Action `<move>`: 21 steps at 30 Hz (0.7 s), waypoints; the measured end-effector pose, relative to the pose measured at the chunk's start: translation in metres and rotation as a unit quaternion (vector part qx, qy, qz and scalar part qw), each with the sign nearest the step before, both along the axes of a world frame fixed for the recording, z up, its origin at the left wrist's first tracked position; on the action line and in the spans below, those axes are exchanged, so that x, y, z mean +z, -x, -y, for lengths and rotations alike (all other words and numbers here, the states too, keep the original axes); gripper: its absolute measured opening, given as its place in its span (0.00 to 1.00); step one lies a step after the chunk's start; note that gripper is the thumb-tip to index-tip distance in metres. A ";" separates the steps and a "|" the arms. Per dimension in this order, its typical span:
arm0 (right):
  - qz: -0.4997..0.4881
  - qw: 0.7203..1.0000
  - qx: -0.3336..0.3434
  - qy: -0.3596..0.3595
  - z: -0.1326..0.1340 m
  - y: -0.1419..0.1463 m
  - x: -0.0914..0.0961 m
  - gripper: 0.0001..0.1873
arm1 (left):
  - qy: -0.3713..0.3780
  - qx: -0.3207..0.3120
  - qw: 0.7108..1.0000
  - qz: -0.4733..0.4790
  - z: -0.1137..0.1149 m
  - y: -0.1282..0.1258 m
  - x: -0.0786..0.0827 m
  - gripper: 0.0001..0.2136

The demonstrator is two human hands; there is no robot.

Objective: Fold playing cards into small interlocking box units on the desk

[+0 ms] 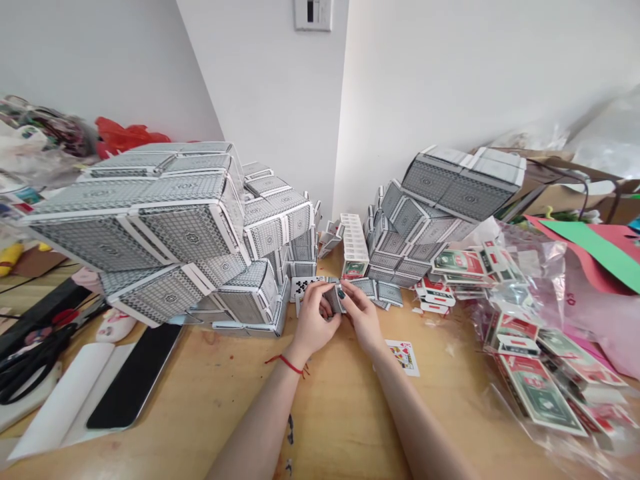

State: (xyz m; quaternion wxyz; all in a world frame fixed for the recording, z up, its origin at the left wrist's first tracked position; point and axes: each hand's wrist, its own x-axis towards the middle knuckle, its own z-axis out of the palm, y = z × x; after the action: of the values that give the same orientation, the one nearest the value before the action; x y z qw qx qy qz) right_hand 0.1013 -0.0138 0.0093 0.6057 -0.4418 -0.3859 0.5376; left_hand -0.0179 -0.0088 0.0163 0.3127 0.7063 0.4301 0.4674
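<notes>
Both hands meet low over the middle of the wooden table. My left hand [316,315] is closed on one side of a small grey-backed playing card [336,299], which looks bent. From the other side, my right hand [359,313] grips the same card, its dark-nailed thumb against it. Just beyond my left hand lies a face-up card with black clubs [303,287]. Several grey-backed cards [383,292] lie beyond my right hand. A face-up court card [403,357] rests beside my right forearm.
Large stacks of boxes built from grey-backed cards stand left [175,230] and right [420,223]. Between them runs a row of white card boxes [354,243]. Red-green card packs [543,393] and plastic wrap lie right. A black phone [137,373] and scissors [37,347] lie left.
</notes>
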 end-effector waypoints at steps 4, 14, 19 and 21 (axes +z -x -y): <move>0.000 1.000 0.010 -0.008 0.000 0.001 -0.001 0.21 | 0.004 -0.005 1.000 0.012 0.000 0.000 -0.003 0.22; -0.043 0.999 0.025 0.010 0.003 0.001 -0.001 0.21 | -0.001 -0.007 1.000 0.000 -0.001 0.002 -0.004 0.23; -0.055 0.998 0.026 0.014 0.003 0.000 -0.003 0.20 | -0.004 -0.019 1.000 -0.002 0.000 0.002 -0.003 0.23; -0.071 0.997 0.030 0.019 0.004 0.000 -0.002 0.21 | -0.006 -0.024 1.000 -0.004 0.001 0.002 -0.002 0.23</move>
State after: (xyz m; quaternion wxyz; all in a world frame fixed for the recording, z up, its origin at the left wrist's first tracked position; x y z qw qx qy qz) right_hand 0.1008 -0.0174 0.0069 0.6069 -0.4023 -0.3445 0.5926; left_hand -0.0199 -0.0094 0.0144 0.3181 0.7199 0.4113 0.4598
